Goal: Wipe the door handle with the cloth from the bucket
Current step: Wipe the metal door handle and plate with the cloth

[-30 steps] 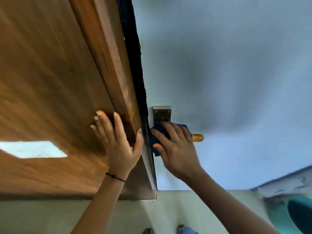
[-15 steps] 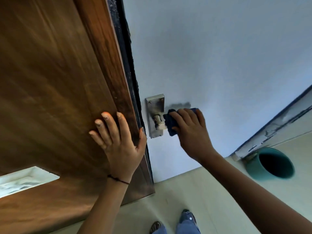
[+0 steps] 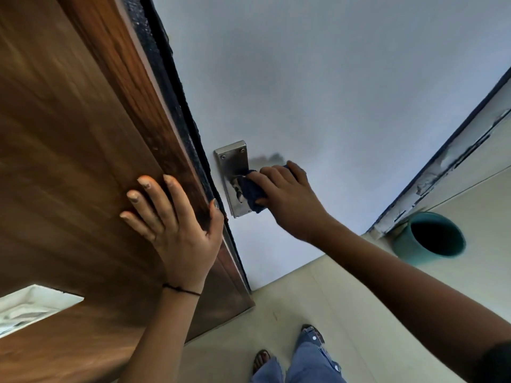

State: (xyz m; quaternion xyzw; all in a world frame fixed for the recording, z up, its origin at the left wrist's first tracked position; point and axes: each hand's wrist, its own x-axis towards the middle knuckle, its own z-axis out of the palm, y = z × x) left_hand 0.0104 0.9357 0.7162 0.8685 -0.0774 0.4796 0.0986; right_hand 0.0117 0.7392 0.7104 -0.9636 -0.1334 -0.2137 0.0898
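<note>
From the head camera, looking steeply down, the right hand [image 3: 290, 200] is on the door handle [image 3: 237, 186], and its fingers [image 3: 272, 176] are curled tight around a dark blue cloth [image 3: 252, 194], thumb tucked under the lower edge of the wad. The cloth is bunched over the handle where it meets the steel backplate [image 3: 232, 161], so only a pale, scuffed bit of the handle peeks out at the cloth's left edge. The backplate is screwed to the pale grey-blue door face [image 3: 345, 87], close to the door's dark edge strip [image 3: 177, 87], with two screws showing at its top corners. A soft shadow sits on the door face just above the hand.

Over on the left, the left hand [image 3: 177, 230] lies flat against the brown wooden panel [image 3: 69, 134], fingers [image 3: 150, 189] spread apart and gripping nothing, the thumb hooked round the panel's right edge, right beside the dark strip. A thin black band [image 3: 181, 289] circles that wrist.

Down on the right, the teal bucket [image 3: 409, 244] stands on the pale floor [image 3: 331, 299], near the foot of a scuffed white frame [image 3: 442, 172] and well apart from the handle. Its inside is dark; what it holds cannot be made out. At the bottom edge, blue jeans [image 3: 309, 366] and a sandalled foot [image 3: 261, 357] stand close to the door. At lower left, a bright white patch [image 3: 33, 305] cuts into the wood; what it is stays unclear.
</note>
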